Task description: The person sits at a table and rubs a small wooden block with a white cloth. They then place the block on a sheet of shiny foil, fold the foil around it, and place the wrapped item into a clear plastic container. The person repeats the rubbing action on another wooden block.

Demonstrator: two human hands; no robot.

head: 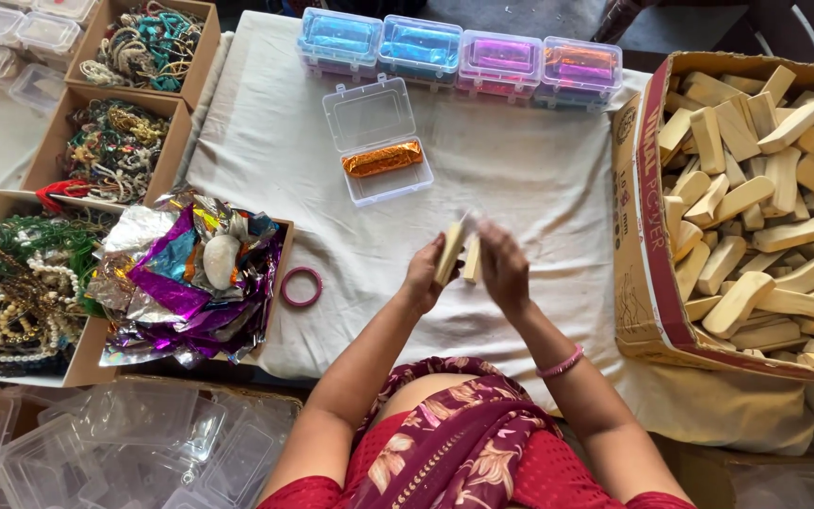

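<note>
My left hand (423, 275) and my right hand (503, 267) meet over the white cloth (520, 179) and together hold pale wooden blocks (458, 253) upright between them; a shiny wrapping seems to blur at their top. An open clear plastic box (377, 141) lies beyond my hands with an orange foil-wrapped piece (382, 158) inside. A pink bangle (301, 287) lies on the cloth left of my left hand.
A big cardboard box (647, 236) of wooden blocks (765, 198) fills the right. Several closed boxes with coloured foil (459, 57) line the far edge. A tray of foil sheets (190, 273) with a stone, bead trays (115, 146) and empty clear boxes (124, 443) lie left.
</note>
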